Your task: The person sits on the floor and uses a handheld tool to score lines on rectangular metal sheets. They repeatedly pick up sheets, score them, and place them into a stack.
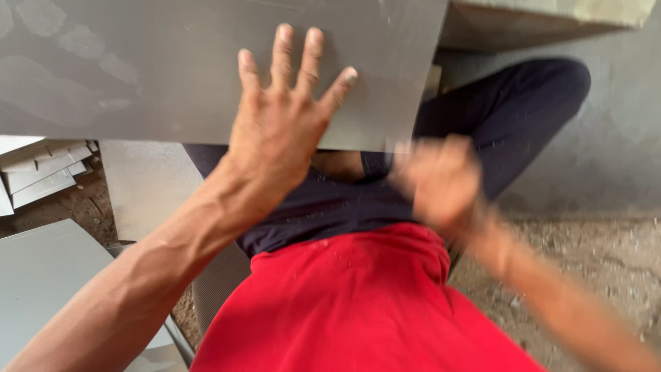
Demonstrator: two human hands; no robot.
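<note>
Left grip [275, 131] lies flat, fingers spread, on the grey tile [172, 69] over the knees; right grip [437, 180] is blurred, state unclear. Tile looks whole; cut pieces [41, 169] lie left.

Your work piece is the grey sheet [172, 69], a flat, smooth, matte panel lying level across your lap and filling the frame from nine o'clock to one o'clock. Its near edge runs straight, its right corner ending near one o'clock. Pale smudges mark its surface toward ten o'clock. Dust dulls its finish.
</note>
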